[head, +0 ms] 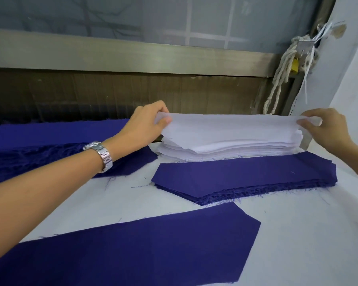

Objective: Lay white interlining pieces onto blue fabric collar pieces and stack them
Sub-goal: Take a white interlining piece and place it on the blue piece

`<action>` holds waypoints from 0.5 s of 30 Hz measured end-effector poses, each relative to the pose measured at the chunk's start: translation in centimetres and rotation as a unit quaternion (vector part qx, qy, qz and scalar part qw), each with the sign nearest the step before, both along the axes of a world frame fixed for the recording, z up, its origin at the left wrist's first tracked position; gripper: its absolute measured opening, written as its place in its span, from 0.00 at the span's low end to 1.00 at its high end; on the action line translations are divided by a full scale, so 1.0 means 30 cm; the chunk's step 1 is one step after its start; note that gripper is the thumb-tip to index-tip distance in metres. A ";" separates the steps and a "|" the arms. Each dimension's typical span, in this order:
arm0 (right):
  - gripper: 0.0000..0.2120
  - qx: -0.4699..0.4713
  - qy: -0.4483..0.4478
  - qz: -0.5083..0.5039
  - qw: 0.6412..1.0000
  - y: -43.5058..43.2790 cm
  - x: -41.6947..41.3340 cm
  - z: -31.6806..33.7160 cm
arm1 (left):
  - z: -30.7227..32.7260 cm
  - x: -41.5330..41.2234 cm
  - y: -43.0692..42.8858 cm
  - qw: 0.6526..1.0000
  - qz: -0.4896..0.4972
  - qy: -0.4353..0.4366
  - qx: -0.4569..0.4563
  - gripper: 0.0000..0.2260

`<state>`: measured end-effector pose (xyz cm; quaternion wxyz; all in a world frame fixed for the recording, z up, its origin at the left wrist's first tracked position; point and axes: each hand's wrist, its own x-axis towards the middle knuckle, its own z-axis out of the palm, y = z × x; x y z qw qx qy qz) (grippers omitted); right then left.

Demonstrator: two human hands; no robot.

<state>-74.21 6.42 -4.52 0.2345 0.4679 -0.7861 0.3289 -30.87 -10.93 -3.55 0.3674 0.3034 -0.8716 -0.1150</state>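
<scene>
pinching the top white interlining piece (pixel 225 129) at both ends, the person keeps it stretched flat so it lifts off the white stack (pixel 225 150) without sagging or dragging a second sheet along. at the far left, a ragged blue heap (pixel 29 157) lies under the outstretched forearm, which wears a metal watch (pixel 99 155), and a long blue strip (pixel 50 131) runs along the back edge of the white table (pixel 308 234). the left hand (pixel 145 122) reaches over this, its thumb and fingertips clamped together on the left corner of the sheet, raising it clear of the stack. the sheet itself looks thin and slightly translucent, a long band with an angled, pointed left end that matches the cut of the blue collars. just in front of the white stack, touching its near edge, sits the blue collar stack (pixel 246 176), neat on top and frayed along its near side. closer to the camera, a single blue collar piece (pixel 143 250) lies flat and apart from the rest, probably set out there to receive the interlining. at the right, the right hand (pixel 329 129) closes its thumb and fingers on the other end of the sheet, held about level with the left. a knotted white rope (pixel 283 67) hangs from the frame behind.
</scene>
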 end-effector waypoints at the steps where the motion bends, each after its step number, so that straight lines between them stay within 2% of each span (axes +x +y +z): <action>1: 0.10 -0.012 -0.035 0.029 0.999 0.003 0.016 0.007 | 0.012 0.026 0.007 1.000 -0.003 0.014 0.007 0.04; 4: 0.09 -0.029 -0.084 0.094 0.992 0.007 0.066 0.026 | 0.045 0.118 0.026 0.998 -0.005 0.042 0.036 0.04; 8: 0.10 -0.027 -0.129 0.156 0.979 0.008 0.142 0.047 | 0.066 0.266 0.054 0.996 0.011 0.046 0.073 0.05; 10: 0.07 -0.020 -0.168 0.178 0.969 0.014 0.192 0.064 | 0.072 0.347 0.076 0.994 0.022 0.046 0.097 0.06; 12: 0.03 -0.001 -0.207 0.196 0.959 0.022 0.245 0.083 | 0.073 0.431 0.105 0.991 0.030 0.042 0.120 0.07; 15: 0.02 0.068 -0.254 0.233 0.936 0.038 0.342 0.102 | 0.065 0.559 0.154 0.987 0.056 0.031 0.147 0.08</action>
